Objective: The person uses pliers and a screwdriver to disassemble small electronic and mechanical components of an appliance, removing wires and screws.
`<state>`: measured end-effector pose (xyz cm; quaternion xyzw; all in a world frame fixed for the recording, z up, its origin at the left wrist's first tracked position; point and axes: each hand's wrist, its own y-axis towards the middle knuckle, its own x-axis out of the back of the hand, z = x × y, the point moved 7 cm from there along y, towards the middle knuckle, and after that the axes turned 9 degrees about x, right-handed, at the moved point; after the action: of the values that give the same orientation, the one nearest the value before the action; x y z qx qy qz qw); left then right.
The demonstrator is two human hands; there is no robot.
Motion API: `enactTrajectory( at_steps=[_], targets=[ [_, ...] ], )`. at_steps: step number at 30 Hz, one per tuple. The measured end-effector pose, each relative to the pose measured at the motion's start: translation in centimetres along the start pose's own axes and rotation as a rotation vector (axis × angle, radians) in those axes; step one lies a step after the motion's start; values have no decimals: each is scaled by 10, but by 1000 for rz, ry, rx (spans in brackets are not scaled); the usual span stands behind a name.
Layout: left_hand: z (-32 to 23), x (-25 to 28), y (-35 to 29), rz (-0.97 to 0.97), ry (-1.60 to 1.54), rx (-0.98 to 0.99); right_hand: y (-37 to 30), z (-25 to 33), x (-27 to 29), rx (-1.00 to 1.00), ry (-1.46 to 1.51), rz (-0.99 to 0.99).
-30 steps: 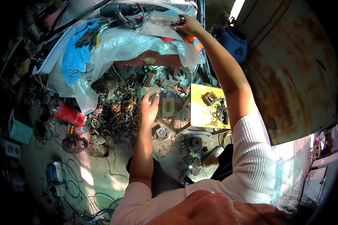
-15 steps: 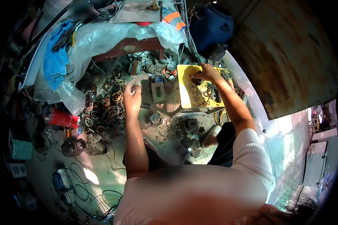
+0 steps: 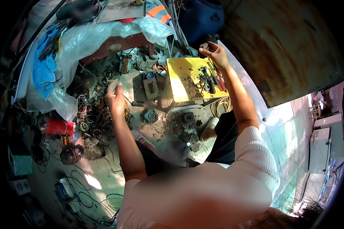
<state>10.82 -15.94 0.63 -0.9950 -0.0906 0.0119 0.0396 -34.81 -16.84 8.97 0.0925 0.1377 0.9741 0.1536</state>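
My right hand (image 3: 218, 56) is raised past the far right corner of a yellow-topped stool (image 3: 176, 72). Its fingers are pinched on a small brownish piece (image 3: 205, 47), too small to name. On the stool top lie several hand tools (image 3: 211, 81), some with red handles, among small dark parts and scattered dirt. My left hand (image 3: 116, 97) hovers over the floor left of the stool, fingers loosely bent and apart, with nothing visible in it. Below it is a heap of ring-shaped, motor-like parts (image 3: 97, 114). A dark cylindrical handle (image 3: 137, 103) lies on the floor to its right.
A pale rectangular housing (image 3: 151, 88) and a round metal part (image 3: 150, 116) lie between the hands. Dark debris (image 3: 173, 128) covers floor near my feet. A blue barrel (image 3: 200, 21) and a rusty panel (image 3: 279, 49) stand beyond; a coiled hose (image 3: 220, 107) lies beside the stool.
My right hand has lifted off the stool top and moved toward its far right corner, holding a small piece. My left hand has shifted a little left. The whole view has shifted slightly.
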Motion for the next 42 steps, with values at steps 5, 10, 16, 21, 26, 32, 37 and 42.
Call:
enactTrajectory(
  at_steps=[5,10,16,21,26,32,37,42],
  targets=[
    [-15,16,1,-66,10,-101,32,109,-35,331,-22,175],
    [-22,6,-2,-37,-62,12,62,192,-137,765,-385,328],
    [-21,53,4,-213,-71,-121,108,235,-287,1054,-503,468],
    [-19,63,8,-311,-140,-146,188,186,-316,794,-737,406],
    [0,98,22,-355,-294,-89,177,185,-334,782,-713,444],
    [-7,108,9,-456,-455,37,67,237,-271,1012,-541,215],
    [-28,69,-6,-176,-54,-27,-64,177,-225,864,-340,376],
    [14,33,4,-140,304,165,-159,72,-262,481,-328,475]
  ],
)
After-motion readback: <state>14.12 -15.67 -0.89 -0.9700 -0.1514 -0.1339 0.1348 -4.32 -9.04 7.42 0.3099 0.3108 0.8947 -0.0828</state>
